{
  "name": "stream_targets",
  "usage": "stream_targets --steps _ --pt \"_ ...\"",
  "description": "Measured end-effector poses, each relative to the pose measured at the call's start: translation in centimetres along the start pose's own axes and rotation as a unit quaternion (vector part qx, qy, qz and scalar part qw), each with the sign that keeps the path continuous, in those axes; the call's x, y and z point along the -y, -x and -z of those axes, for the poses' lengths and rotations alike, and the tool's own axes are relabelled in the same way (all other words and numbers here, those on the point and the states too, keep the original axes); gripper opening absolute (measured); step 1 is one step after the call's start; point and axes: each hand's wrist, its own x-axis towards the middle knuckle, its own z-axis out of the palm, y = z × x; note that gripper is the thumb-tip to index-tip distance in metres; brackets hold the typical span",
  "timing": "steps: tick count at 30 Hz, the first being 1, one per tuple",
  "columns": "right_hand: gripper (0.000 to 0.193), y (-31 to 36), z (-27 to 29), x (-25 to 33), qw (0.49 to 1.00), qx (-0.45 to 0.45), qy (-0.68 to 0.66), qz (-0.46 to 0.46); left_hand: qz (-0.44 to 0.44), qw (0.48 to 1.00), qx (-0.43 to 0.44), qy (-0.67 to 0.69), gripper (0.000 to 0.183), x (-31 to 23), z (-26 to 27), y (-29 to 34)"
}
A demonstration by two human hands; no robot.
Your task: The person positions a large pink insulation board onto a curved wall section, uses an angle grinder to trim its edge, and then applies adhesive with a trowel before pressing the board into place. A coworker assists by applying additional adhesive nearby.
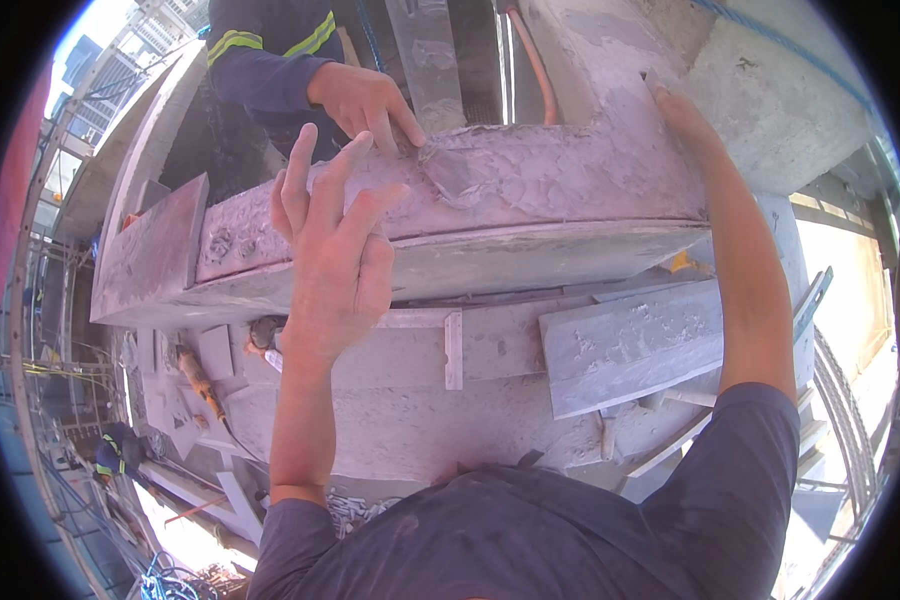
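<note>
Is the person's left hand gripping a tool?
No. The left hand is empty, its fingers spread open in front of the mortar-covered slab, while a co-worker's hand presses on the slab's top.

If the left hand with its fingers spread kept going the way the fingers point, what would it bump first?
Probably the mortar-covered grey block, right ahead of the left hand; the co-worker's hand lies just beyond, though depth is unclear.

Centre of my view: pale grey stone slab coated in ridged lilac-grey mortar [530, 180]; upper left, navy sleeve with yellow-green reflective stripes [260, 45]; top, orange hose [537, 65].
</note>
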Motion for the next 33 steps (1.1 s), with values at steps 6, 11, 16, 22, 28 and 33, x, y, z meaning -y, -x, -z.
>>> stream_targets --steps 6,11,16,22,28,33 --pt "0.09 -0.8 -0.1 -0.4 1.0 -0.007 0.011 0.003 -0.004 0.999 0.011 -0.038 0.037 0.5 0.4 0.2" --pt "0.091 -1.4 -0.6 -0.6 1.0 -0.022 0.018 0.0 0.003 0.999 0.012 -0.048 0.041 0.6 0.9 0.2" --pt "0.089 -1.4 -0.2 -1.0 1.0 -0.012 0.021 0.003 0.01 0.998 0.009 -0.056 0.041 0.8 1.5 0.3" --pt "0.082 2.2 -0.6 2.2 0.989 0.002 -0.137 -0.049 0.01 0.998 0.005 -0.065 0.038 1.3 1.6 1.7" --pt "0.075 1.0 0.1 0.2 1.0 0.008 -0.001 0.019 -0.025 0.997 -0.057 -0.046 0.038 2.3 1.6 4.0" --pt "0.073 -1.0 -1.9 1.4 0.997 0.054 -0.01 0.052 0.081 0.987 -0.138 0.009 0.038 1.0 3.7 10.4"
